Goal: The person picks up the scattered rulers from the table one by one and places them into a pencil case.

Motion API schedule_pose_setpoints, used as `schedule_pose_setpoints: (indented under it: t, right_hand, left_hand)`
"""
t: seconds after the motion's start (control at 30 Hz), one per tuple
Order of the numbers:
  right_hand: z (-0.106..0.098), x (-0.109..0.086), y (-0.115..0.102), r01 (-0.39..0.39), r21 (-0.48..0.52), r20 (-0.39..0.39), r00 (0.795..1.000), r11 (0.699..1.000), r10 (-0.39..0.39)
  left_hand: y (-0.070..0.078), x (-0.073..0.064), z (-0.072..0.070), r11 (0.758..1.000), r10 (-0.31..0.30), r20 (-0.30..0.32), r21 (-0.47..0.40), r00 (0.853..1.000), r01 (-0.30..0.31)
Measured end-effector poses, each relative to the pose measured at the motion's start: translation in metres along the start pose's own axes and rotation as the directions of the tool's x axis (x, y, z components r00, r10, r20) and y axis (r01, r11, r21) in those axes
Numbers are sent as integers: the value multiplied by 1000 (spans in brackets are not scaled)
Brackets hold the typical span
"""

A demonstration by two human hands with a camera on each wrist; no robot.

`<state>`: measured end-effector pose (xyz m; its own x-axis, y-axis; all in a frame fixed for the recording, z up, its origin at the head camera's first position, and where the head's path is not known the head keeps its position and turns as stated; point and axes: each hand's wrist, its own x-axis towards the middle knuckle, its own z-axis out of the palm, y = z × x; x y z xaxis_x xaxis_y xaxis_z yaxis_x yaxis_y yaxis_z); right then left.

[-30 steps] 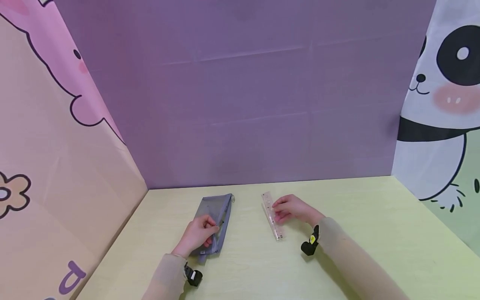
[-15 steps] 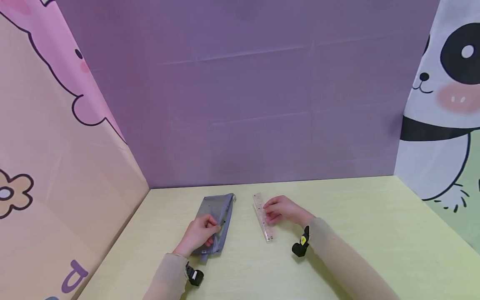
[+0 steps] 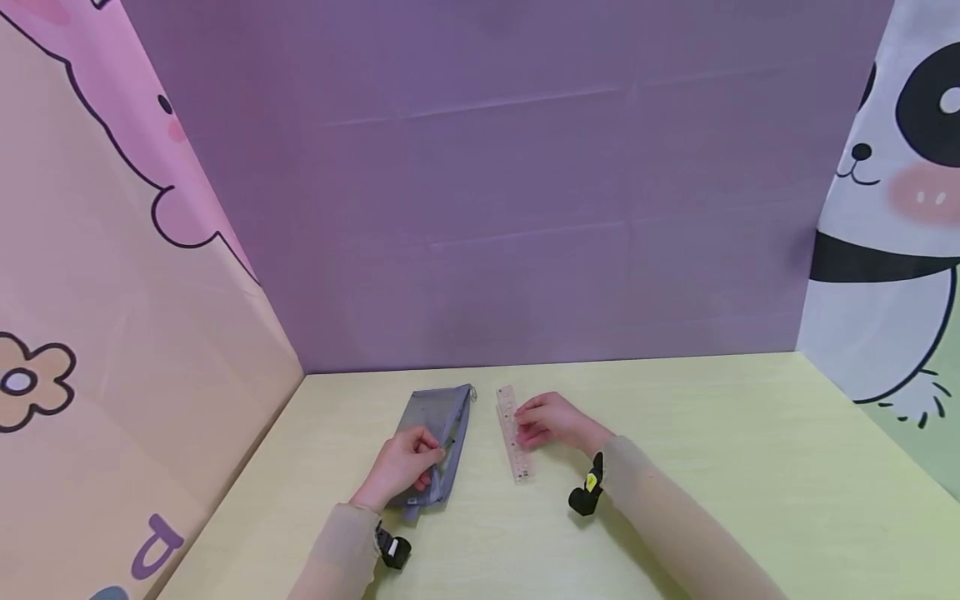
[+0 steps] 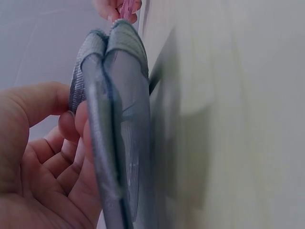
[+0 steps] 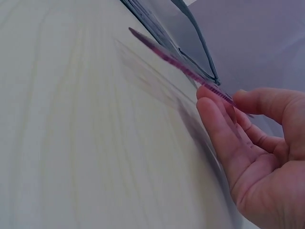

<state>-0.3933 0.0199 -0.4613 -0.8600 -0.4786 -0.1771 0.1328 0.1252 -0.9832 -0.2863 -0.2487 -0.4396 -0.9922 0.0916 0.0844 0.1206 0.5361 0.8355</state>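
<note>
A grey-blue mesh zipper pouch (image 3: 429, 408) lies at the left of the table, its zipped side parted. My left hand (image 3: 405, 460) pinches the edge of that opening between thumb and fingers; the left wrist view shows the pouch (image 4: 121, 90) gaping beside the fingers. To the right of it, my right hand (image 3: 553, 422) holds a clear pinkish ruler (image 3: 513, 442) by its right long edge. In the right wrist view the ruler (image 5: 181, 67) is pinched between thumb and fingers, raised off the tabletop with its shadow beneath.
The pale wooden table (image 3: 675, 467) meets a purple backdrop (image 3: 480, 208) at its far edge. Printed cartoon panels stand at the left (image 3: 150, 333) and the right (image 3: 885, 333). A small black camera sits on each wrist.
My right hand has carried the ruler leftward, closer to the pouch. The left hand keeps its pinch on the pouch, and the whole head view has shifted slightly.
</note>
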Motion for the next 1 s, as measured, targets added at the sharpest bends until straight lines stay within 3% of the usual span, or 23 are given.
schedule_pose_setpoints:
  t: [1.0]
  right_hand:
    - [65,13,-9,-34,181,13,999,983,32]
  left_hand:
    - [4,-1,-3,1000,-3,-46,12,999,3]
